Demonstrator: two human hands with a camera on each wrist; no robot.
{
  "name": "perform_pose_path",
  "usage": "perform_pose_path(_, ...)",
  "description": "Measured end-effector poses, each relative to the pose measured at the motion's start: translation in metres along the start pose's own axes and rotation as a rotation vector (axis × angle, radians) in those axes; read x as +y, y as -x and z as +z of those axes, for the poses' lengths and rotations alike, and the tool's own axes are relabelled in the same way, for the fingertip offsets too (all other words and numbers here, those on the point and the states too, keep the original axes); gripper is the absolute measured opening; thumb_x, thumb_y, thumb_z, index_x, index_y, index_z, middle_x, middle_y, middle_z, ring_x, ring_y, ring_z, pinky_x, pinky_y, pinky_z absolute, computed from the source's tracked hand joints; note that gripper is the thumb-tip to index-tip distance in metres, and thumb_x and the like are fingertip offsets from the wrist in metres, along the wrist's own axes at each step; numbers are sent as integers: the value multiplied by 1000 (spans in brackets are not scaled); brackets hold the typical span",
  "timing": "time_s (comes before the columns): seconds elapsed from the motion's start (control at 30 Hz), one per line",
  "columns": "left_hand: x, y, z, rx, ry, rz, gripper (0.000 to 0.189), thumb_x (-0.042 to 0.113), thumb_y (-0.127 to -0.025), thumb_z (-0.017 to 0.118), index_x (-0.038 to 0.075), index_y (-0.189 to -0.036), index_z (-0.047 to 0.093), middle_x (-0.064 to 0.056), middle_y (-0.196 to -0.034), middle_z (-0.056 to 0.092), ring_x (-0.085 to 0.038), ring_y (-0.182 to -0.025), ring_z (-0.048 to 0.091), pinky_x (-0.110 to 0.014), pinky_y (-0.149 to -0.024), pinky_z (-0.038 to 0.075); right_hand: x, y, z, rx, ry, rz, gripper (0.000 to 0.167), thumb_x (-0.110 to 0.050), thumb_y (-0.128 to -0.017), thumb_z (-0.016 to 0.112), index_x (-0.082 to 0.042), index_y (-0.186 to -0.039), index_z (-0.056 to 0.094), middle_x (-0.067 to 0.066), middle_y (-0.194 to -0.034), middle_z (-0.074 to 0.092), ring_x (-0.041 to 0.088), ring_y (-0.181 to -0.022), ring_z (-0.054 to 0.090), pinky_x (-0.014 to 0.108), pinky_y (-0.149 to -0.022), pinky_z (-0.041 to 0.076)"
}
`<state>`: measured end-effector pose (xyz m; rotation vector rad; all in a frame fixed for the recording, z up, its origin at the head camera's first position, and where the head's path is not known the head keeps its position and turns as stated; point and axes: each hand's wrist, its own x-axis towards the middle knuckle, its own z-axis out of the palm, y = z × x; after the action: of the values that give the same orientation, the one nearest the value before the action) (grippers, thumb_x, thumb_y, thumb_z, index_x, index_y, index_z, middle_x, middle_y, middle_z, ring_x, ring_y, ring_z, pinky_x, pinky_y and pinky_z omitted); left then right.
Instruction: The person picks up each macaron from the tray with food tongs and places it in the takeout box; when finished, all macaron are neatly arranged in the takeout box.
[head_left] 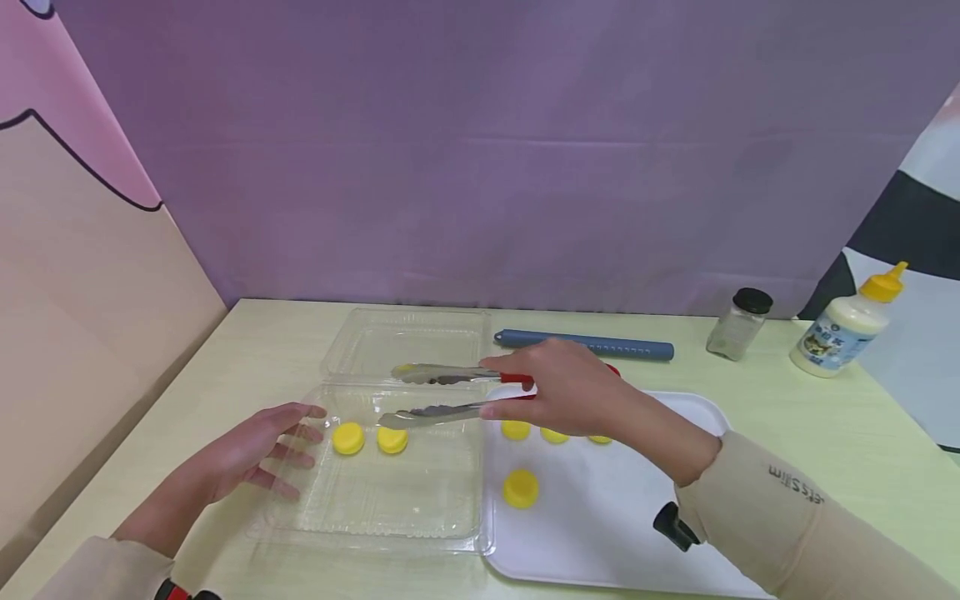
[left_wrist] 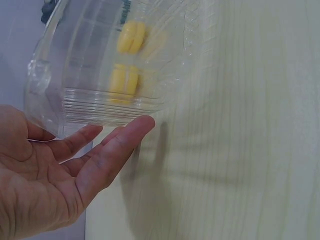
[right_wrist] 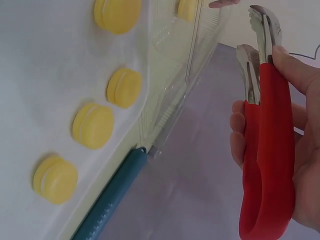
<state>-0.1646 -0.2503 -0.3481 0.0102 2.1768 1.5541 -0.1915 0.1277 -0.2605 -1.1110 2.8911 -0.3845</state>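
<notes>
sleeves: long, beige, close-fitting on both arms
right sleeve (head_left: 780, 517): small dark lettering printed near the cuff
left wrist band (head_left: 176, 592): black and red
hands: bare

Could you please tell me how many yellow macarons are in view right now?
6: two in the clear plastic container, at and; four on the white tray, at and. The right hand may hide more.
</notes>
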Motion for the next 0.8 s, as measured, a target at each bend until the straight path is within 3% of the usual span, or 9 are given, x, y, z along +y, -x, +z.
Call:
perform_pose_path(0.2,0,0,0,-6,7,2,54,34,-112,32,-1,-152,35,-28,-142,46,-33,-112,62,-51,-76,62,8,25,-11,20,-29,58,62,-52,-91,72,-13,-137,65,-3,-107,75,13,-87,68,33,-75,56)
perform_pose_path(0.47,0,1,-1,-17,-1,10,55,35,-112,31,-2,-152,34,-30,-145,44,-34,-114,61,-51,-76,61,28,64,-18,115,-77,28,59,-51,-90,74,-10,-132,69,-16,-88,69,0,-68,53,24,-59,47)
perform_pose_path(0.8,0,2,-2,-23,-6,11,55,34,-112,30,-3,-153,32,-31,-145,43,-35,-114,61,-51,-77,61,49,101,-7,64,-112,105,65,-56,-86,75,-9,-131,70,-18,-89,67,1,-67,47,21,-56,46)
